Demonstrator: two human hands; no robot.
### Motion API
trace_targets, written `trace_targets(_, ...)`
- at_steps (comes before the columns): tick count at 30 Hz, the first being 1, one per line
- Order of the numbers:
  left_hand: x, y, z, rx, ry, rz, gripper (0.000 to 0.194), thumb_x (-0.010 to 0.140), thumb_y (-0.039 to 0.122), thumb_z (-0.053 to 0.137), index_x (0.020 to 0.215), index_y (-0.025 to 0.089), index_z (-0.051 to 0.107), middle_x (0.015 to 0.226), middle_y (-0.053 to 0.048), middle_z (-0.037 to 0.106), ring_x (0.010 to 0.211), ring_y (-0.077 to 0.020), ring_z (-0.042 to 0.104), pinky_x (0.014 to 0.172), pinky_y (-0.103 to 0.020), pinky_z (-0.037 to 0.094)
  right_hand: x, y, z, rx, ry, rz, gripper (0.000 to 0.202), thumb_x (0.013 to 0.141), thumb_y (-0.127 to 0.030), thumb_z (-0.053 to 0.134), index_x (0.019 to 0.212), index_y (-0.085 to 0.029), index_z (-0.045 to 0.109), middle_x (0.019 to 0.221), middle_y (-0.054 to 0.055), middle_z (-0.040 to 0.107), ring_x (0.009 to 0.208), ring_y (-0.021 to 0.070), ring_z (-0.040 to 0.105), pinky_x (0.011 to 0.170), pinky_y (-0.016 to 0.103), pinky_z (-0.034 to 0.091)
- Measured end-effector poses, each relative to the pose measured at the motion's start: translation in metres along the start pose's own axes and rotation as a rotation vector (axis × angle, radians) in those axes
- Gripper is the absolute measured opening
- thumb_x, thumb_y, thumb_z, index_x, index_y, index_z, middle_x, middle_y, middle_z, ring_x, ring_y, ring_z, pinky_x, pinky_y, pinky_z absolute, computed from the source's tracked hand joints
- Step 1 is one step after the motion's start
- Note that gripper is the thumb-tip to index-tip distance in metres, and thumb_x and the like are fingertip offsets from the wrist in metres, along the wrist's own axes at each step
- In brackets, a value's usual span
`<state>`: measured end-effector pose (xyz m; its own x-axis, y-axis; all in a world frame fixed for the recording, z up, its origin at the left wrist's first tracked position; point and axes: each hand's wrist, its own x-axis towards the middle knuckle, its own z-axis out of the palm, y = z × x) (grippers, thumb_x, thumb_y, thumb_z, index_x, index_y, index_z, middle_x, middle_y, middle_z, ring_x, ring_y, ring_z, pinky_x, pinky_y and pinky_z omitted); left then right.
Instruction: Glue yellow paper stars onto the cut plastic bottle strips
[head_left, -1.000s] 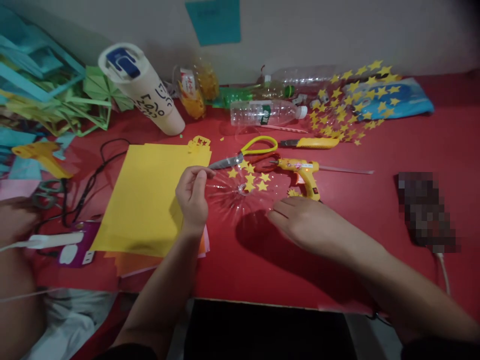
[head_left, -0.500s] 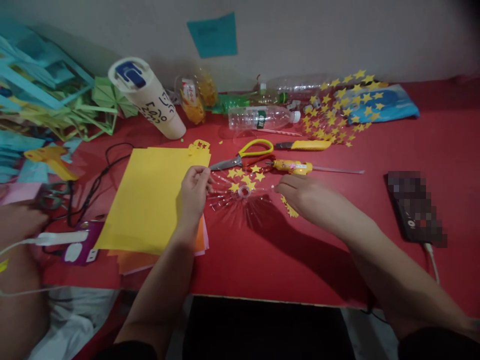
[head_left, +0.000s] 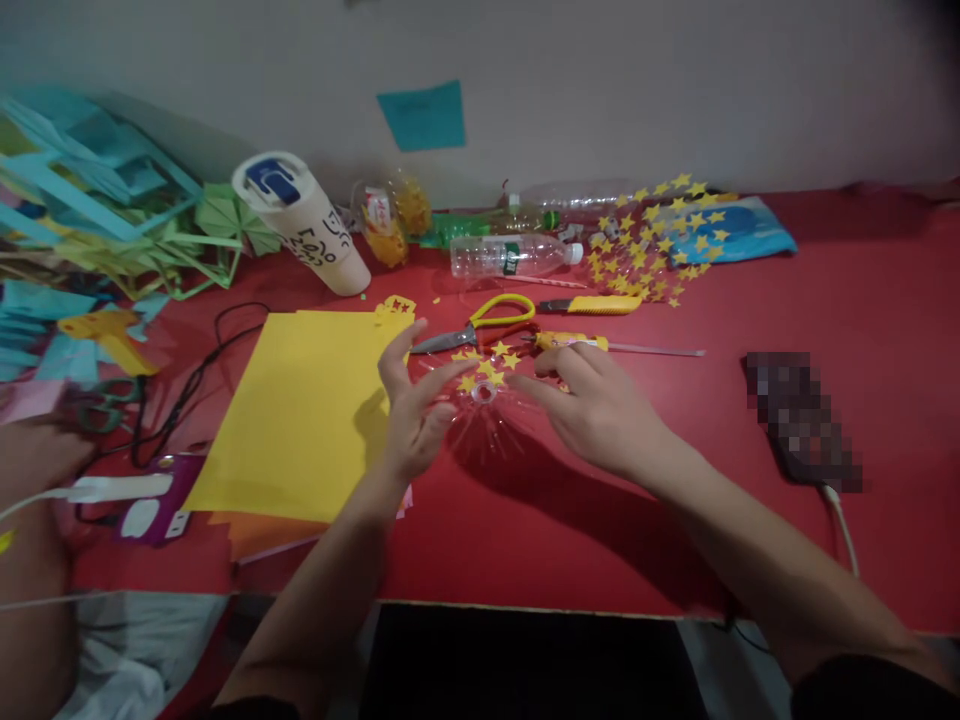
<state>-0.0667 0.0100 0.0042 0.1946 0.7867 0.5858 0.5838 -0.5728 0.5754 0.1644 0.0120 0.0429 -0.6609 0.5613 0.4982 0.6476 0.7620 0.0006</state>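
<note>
A clear plastic bottle piece [head_left: 484, 393], cut into thin strips that fan out, lies on the red table with several yellow stars [head_left: 496, 362] on its upper strips. On its left side is my left hand [head_left: 417, 410], fingers spread, the index finger reaching over the strips. My right hand [head_left: 600, 405] hovers at the right side, index finger pointing at the piece and the other fingers bent. Neither hand holds anything visible. Just behind lie scissors [head_left: 504, 312] with yellow handles and a yellow glue tool [head_left: 571, 342].
Yellow paper sheets [head_left: 300, 410] lie left. Behind are a white tumbler [head_left: 319, 235], a clear bottle [head_left: 514, 256], a yellow cutter [head_left: 600, 305] and a star-covered piece [head_left: 652, 245]. A phone [head_left: 802, 420] lies right; another person's arm [head_left: 37, 500] rests far left.
My left hand has opened, its fingers spreading and reaching over the strips. My right hand has moved inward with its index finger extended. The camera view has shifted slightly.
</note>
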Motion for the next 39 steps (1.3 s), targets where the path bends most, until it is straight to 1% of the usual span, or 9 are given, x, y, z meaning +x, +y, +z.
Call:
trace_targets(4,-0.004,0.006,0.008,0.076,-0.107,0.067,0.06,0.092,0.064,0.021,0.121,0.031,0.061,0.151,-0.005,0.022,0.139,-0.03,0.027,0.115,-0.053,0.022,0.0,-0.002,0.008,-0.03,-0.039,-0.006,0.033,0.094,-0.011,0.036,0.113,-0.018,0.062,0.09,0.008,0.058,0.083,0.0202,0.043,0.074,0.031,0.035)
trace_targets(13,-0.002,0.004,0.005,0.018,-0.112,-0.001,0.063,0.092,0.065,0.019,0.127,0.028,0.056,0.15,-0.008,0.024,0.14,-0.0296,0.025,0.116,-0.051,0.02,0.0,-0.001,0.005,0.01,-0.006,0.005,0.032,0.091,-0.007,0.038,0.108,-0.016,0.063,0.088,0.008,0.058,0.082,0.0199,0.046,0.072,0.032,0.037)
trace_targets(18,0.003,0.0,-0.002,-0.116,0.076,-0.045,0.056,0.093,0.062,0.026,0.122,0.027,0.058,0.141,-0.008,0.04,0.136,-0.0257,0.034,0.115,-0.046,0.025,0.0,0.005,-0.013,0.07,0.054,0.066,0.03,0.09,-0.008,0.04,0.11,-0.015,0.062,0.094,0.01,0.063,0.084,0.0212,0.054,0.072,0.035,0.044)
trace_targets(23,0.011,-0.015,-0.009,-0.364,0.312,-0.444,0.038,0.092,0.053,0.039,0.11,0.026,0.058,0.124,-0.006,0.056,0.121,-0.0217,0.052,0.106,-0.041,0.039,-0.006,0.006,-0.02,0.272,-0.069,0.208,0.019,0.091,-0.015,0.045,0.093,-0.017,0.063,0.087,0.007,0.066,0.077,0.0168,0.06,0.069,0.029,0.047)
trace_targets(26,0.012,-0.024,-0.009,-0.57,0.25,-0.728,0.032,0.089,0.05,0.043,0.102,0.025,0.057,0.119,-0.007,0.059,0.113,-0.0217,0.058,0.1,-0.04,0.045,-0.013,0.001,-0.014,0.329,-0.192,0.28,0.017,0.09,-0.017,0.046,0.086,-0.017,0.063,0.078,0.005,0.064,0.067,0.0144,0.058,0.061,0.026,0.044)
trace_targets(29,0.009,-0.03,-0.004,-0.681,0.167,-0.885,0.028,0.085,0.047,0.05,0.099,0.023,0.055,0.117,-0.009,0.06,0.106,-0.0222,0.061,0.092,-0.04,0.05,-0.019,-0.006,-0.009,0.336,-0.224,0.37,0.018,0.09,-0.021,0.046,0.084,-0.017,0.062,0.078,0.005,0.064,0.066,0.0143,0.058,0.059,0.026,0.042)
trace_targets(33,0.006,-0.037,0.001,-0.693,0.113,-1.001,0.023,0.083,0.04,0.052,0.095,0.021,0.054,0.108,-0.009,0.061,0.1,-0.0219,0.061,0.078,-0.037,0.055,-0.02,-0.015,-0.008,0.305,-0.273,0.493,0.028,0.091,-0.042,0.049,0.088,-0.017,0.062,0.086,0.007,0.065,0.065,0.0149,0.06,0.058,0.027,0.045)
trace_targets(35,0.005,-0.041,0.001,-0.553,0.139,-0.96,0.02,0.081,0.037,0.054,0.093,0.021,0.056,0.106,-0.007,0.06,0.102,-0.021,0.059,0.077,-0.034,0.055,-0.019,-0.021,-0.005,0.241,-0.308,0.503,0.039,0.088,-0.053,0.052,0.096,-0.016,0.062,0.097,0.011,0.065,0.075,0.0204,0.064,0.061,0.031,0.048)
trace_targets(39,0.008,-0.041,-0.002,-0.426,0.065,-0.916,0.014,0.079,0.027,0.054,0.089,0.019,0.059,0.092,-0.004,0.062,0.086,-0.0171,0.062,0.069,-0.028,0.055,-0.017,-0.03,0.012,0.201,-0.334,0.471,0.047,0.083,-0.052,0.058,0.111,-0.013,0.058,0.113,0.017,0.062,0.092,0.0283,0.064,0.071,0.041,0.054)
